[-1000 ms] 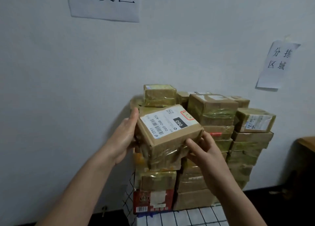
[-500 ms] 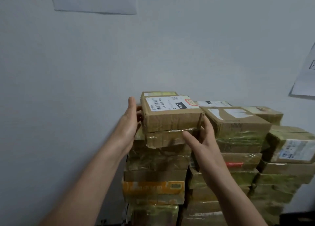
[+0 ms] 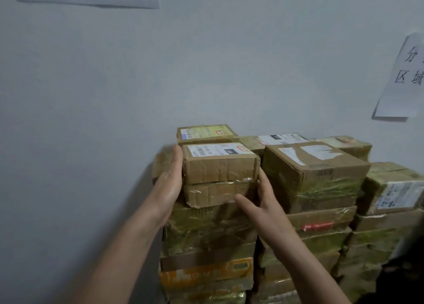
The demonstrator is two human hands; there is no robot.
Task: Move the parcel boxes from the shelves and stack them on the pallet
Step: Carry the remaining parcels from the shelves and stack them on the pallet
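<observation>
The box (image 3: 220,166), held tilted in the air a second ago, now sits level on the left column of the stack (image 3: 206,235), just in front of a smaller box (image 3: 206,134) by the wall. The left hand (image 3: 171,179) lies flat against its left side. The right hand (image 3: 266,207) has straight fingers along its right side, thumb spread across the front. Placement appears done; only release remains.

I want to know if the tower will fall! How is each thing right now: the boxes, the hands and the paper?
labelled box: level on the left pile, pressed between both hands.
left hand: flat against the box's left side, fingers straight.
right hand: fingers against its right side, thumb out.
big box: just right of it, taped shut.
paper sign: stuck on the wall.
</observation>
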